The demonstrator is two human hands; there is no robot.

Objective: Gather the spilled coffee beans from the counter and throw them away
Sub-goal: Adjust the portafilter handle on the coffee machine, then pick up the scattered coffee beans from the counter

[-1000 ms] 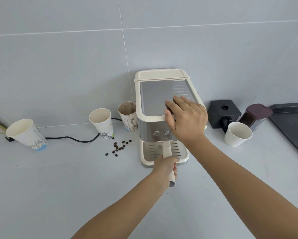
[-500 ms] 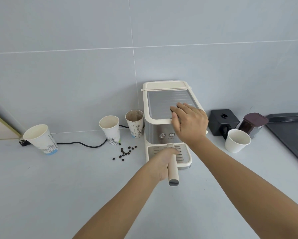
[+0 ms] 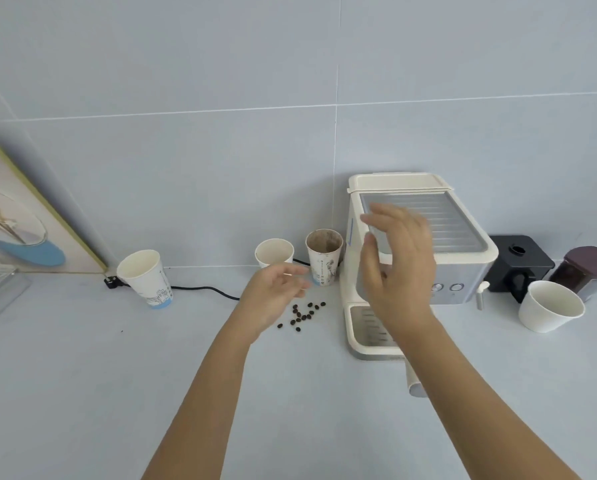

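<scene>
Several dark coffee beans (image 3: 302, 315) lie scattered on the pale counter (image 3: 82, 393), just left of the cream coffee machine (image 3: 428, 237). My left hand (image 3: 273, 299) hovers open just left of the beans, fingers apart, holding nothing. In front of the machine's left side my right hand (image 3: 399, 268) is raised and blurred, fingers spread and empty. Behind the beans stand a coffee-stained paper cup (image 3: 324, 258) and a clean paper cup (image 3: 274, 254), which my left hand partly hides.
A third paper cup (image 3: 146, 278) leans at the left near a black cable (image 3: 203, 289) and a framed picture (image 3: 23, 223). Right of the machine are a black grinder (image 3: 518, 261), a dark bean jar (image 3: 582, 271) and a white cup (image 3: 549, 306). The portafilter handle (image 3: 415, 384) juts forward.
My left hand let go of the portafilter handle and moved left to the beans. My right hand lifted off the machine's top. The view swung left.
</scene>
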